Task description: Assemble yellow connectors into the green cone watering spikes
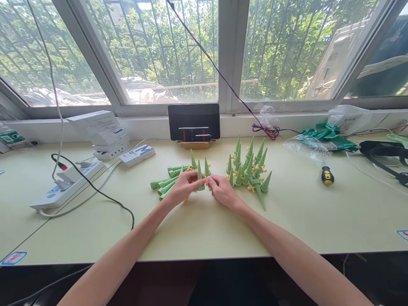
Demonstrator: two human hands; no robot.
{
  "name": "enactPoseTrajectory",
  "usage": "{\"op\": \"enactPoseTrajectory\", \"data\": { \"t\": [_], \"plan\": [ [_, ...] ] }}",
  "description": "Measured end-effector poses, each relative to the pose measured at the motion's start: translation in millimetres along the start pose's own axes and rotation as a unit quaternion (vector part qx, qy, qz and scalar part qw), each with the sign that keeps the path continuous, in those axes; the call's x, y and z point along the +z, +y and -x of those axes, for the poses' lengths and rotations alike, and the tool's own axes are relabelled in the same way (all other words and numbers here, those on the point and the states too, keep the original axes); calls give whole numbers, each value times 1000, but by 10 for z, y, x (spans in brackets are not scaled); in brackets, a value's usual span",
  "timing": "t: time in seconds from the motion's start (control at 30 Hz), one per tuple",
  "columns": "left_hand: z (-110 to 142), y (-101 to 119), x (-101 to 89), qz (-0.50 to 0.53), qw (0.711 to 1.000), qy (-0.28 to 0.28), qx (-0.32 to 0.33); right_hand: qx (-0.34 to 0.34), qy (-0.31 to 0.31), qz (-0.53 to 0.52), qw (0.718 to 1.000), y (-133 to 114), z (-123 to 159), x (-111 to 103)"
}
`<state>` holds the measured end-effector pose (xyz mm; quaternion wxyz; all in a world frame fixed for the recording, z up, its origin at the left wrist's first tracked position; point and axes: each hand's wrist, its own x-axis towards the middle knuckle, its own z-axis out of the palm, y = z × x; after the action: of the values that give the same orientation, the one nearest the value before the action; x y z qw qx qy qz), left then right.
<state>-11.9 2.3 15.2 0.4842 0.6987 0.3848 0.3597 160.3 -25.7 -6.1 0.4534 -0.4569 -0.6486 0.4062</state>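
My left hand (pixel 186 186) is closed around a green plastic watering spike (pixel 199 174), held point up above the table. My right hand (pixel 222 191) pinches a small yellow valve (pixel 206 180) close beside that spike; whether the two touch I cannot tell. Just behind the hands, another green spike (pixel 207 166) stands upright, and one more spike (pixel 193 159) stands a little further left. Several green tube-like pieces (pixel 165 183) lie beside my left hand, partly covered by it. Right of my right hand stands a cluster of green spikes (pixel 247 170) with yellow valves, one spike lying on its side.
A phone (pixel 196 134) leans against a dark tablet (pixel 194 114) at the back. On the left are a power strip (pixel 68 187), a cable and stacked white boxes (pixel 105 131). A screwdriver (pixel 327 175), green plastic bag (pixel 331 135) and black headset (pixel 385 155) lie right.
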Motion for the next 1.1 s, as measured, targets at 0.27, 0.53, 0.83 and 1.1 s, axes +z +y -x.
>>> {"op": "enactPoseTrajectory", "data": {
  "t": [0.27, 0.53, 0.83, 1.1],
  "plan": [
    [-1, -50, 17, 8, 999, 14, 37, 11, -12, -39, 999, 15, -12, -4],
    [12, -61, 24, -7, 999, 21, 44, 76, -29, -128, 988, -18, -6, 14],
    [14, -36, 37, -17, 998, 21, 58, 127, -47, -187, 973, -77, 20, -11],
    [15, -24, 45, -27, 996, 31, 75, 148, -49, -208, 966, -91, 15, -8]
  ]
}}
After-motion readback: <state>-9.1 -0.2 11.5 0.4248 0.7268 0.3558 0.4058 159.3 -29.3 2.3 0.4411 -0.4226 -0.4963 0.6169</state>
